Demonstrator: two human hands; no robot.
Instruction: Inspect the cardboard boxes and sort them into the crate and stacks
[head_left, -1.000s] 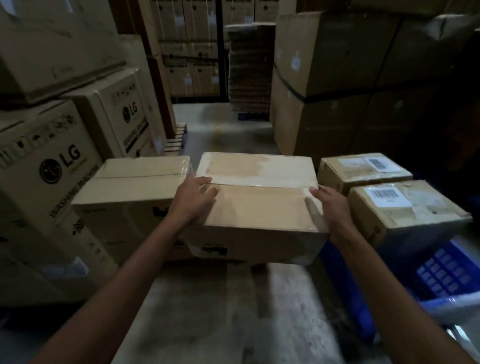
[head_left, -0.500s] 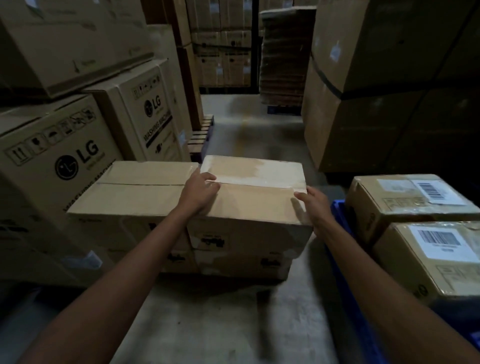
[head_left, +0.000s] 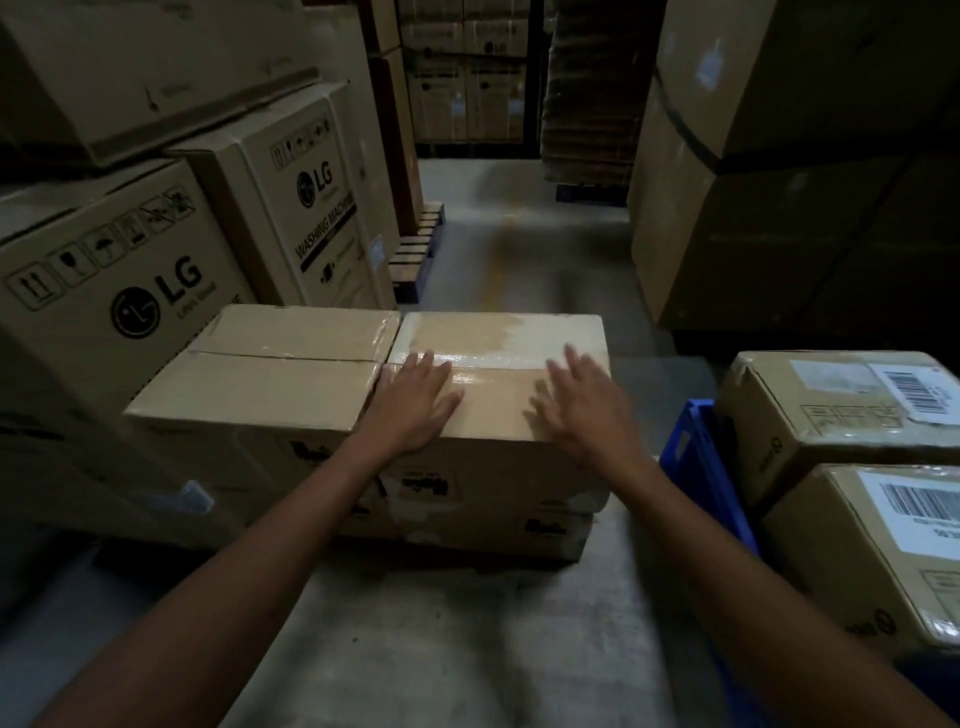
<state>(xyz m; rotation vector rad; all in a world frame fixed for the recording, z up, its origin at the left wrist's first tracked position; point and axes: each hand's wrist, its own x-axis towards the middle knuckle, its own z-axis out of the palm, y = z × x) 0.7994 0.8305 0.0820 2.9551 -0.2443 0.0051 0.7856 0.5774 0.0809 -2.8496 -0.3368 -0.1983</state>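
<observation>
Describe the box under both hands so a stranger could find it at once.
Start at the big printed LG washing-machine cartons on the left. Two plain brown cardboard boxes stand side by side before them. The right-hand box alone has a pale glossy patch on top.

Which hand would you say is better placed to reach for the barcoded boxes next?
Right, probably: the right hand is over the right side of the box, nearer the barcoded boxes; the left hand is farther off.
</observation>
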